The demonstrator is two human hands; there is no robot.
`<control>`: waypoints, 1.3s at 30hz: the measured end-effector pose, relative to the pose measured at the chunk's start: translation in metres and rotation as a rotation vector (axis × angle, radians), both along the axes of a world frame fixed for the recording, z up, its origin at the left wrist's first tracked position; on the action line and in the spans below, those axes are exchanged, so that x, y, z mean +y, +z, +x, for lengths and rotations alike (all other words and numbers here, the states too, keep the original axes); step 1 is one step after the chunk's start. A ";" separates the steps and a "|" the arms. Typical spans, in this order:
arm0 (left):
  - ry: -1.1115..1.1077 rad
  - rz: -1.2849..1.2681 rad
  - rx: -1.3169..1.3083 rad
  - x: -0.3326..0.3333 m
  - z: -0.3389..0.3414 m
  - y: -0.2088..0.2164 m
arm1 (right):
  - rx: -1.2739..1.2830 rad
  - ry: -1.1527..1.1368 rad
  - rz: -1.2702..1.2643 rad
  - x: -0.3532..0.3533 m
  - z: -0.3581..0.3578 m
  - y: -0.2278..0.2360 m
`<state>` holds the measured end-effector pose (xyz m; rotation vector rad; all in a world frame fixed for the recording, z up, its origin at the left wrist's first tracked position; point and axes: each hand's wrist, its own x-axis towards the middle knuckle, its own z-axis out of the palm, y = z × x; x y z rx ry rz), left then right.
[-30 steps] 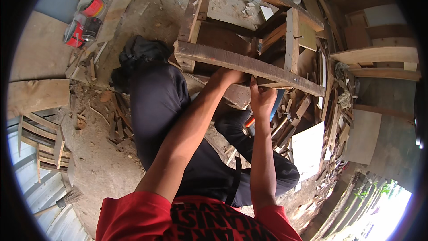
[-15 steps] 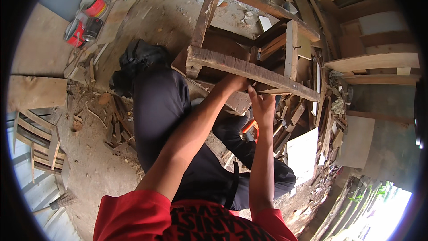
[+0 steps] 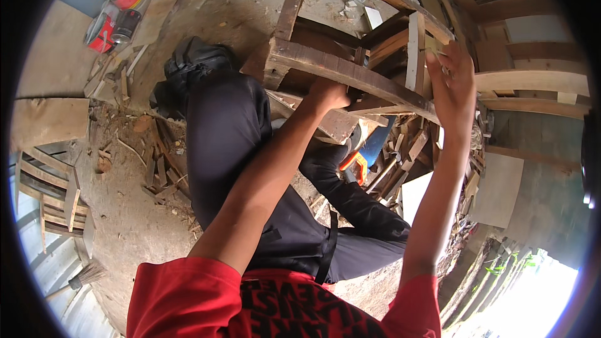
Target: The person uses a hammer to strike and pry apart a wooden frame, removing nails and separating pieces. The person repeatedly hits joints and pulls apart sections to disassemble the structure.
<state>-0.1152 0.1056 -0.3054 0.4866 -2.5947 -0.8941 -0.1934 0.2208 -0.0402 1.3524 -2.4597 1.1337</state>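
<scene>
An old wooden frame [image 3: 350, 74] with legs and rails, like a stool or chair frame, stands tilted in front of me. My left hand [image 3: 328, 95] is closed beneath its near rail, beside a lower wooden piece. What those fingers hold is hidden. My right hand [image 3: 454, 84] is raised at the frame's right end, near a pale upright post [image 3: 414, 53]. Its thumb and fingers are apart, with nothing plainly held. Below the frame lies a handsaw [image 3: 355, 166] with an orange handle and blue blade, close to my foot.
Wood scraps [image 3: 410, 153] pile up at the right, beside a pale board [image 3: 498, 188]. Red cans [image 3: 100, 32] and a dark can [image 3: 127, 26] stand at the far left. A black bag [image 3: 194, 66] lies by my knee. Slatted wood [image 3: 53, 191] and a broom [image 3: 84, 277] are at left.
My right hand has left the spot beside my left hand and moved up and right to the frame's end. My left hand has shifted slightly up and left. More of the handsaw shows.
</scene>
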 end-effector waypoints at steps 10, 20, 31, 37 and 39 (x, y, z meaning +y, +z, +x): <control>0.023 -0.192 0.041 0.009 0.012 0.008 | -0.195 -0.038 0.205 -0.021 -0.023 -0.023; -0.064 -0.016 -0.082 -0.010 0.020 0.012 | 0.158 -0.418 -0.590 0.095 -0.007 -0.077; -0.180 0.157 -0.515 0.055 0.095 0.201 | -0.716 -0.972 0.679 0.272 0.011 -0.371; -0.432 0.491 -0.317 0.082 0.101 0.267 | -0.733 -0.713 0.664 0.302 0.000 -0.401; -0.519 0.530 -0.216 0.081 0.094 0.282 | -0.739 -0.613 0.545 0.301 -0.001 -0.399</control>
